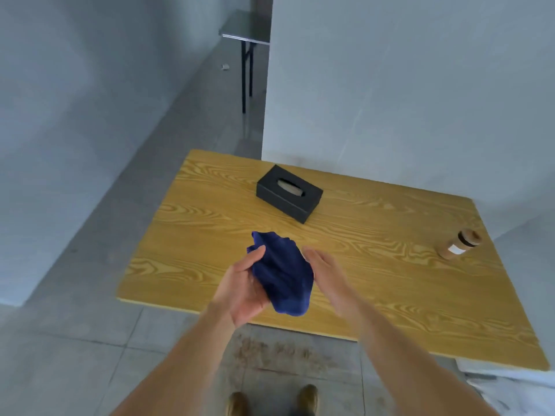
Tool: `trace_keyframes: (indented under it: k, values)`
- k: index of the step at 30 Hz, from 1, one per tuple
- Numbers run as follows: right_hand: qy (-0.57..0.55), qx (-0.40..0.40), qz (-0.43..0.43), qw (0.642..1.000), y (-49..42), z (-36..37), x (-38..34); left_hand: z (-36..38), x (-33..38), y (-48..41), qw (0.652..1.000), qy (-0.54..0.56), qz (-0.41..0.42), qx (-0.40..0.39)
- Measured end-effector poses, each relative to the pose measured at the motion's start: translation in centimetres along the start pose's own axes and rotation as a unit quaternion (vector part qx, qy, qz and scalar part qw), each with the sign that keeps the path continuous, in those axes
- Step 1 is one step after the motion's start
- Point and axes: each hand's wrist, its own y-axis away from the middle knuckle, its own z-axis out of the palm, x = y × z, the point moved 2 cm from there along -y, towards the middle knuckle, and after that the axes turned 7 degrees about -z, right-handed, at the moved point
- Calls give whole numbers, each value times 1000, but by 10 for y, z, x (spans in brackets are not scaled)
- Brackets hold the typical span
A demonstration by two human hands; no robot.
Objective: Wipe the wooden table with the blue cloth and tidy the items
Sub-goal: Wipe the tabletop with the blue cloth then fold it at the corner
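The bunched blue cloth (pixel 282 273) is held above the near middle of the wooden table (pixel 210 235). My left hand (pixel 244 288) grips it from the left, thumb on top. My right hand (pixel 326 273) is beside the cloth's right edge with flat, spread fingers; whether it touches the cloth is unclear. A black tissue box (pixel 289 193) sits toward the table's far side. At the right edge stands a brown cylindrical jar (pixel 459 244) with a dark band and a white label.
A white wall panel (pixel 405 85) stands right behind the table. A small dark table (pixel 247 31) is further back along the grey tiled floor. My shoes (pixel 307 399) stand by the table's near edge.
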Motion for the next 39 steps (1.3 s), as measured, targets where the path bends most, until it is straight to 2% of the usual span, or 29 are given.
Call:
trace_keyframes:
  k: [2,4,7,11,16,21,27,33,39]
  values:
    - [-75,-35,46,996,-8,16,-13,-10,18,8,1000,1,8,-1]
    - [-104,-56,44,992,-22,29,-23,-20,33,13,1000,-6,20,6]
    - [-122,-38,32,991,-50,48,-33,-35,56,14,998,-12,44,36]
    - [-70,-23,-38,997,-87,72,-46,-47,87,3,994,-15,79,75]
    - [-2,-30,-105,994,-132,87,-63,-56,123,-19,975,-37,132,177]
    - [21,-24,-131,991,-188,99,-77,-61,167,-47,940,-129,186,255]
    - [35,-10,-130,991,-239,115,-94,-70,218,-74,882,-247,228,331]
    - [77,30,-141,987,-291,145,-109,-101,276,-108,838,-339,214,370]
    - [111,79,-113,984,-352,189,-103,-154,333,-158,811,-387,204,388]
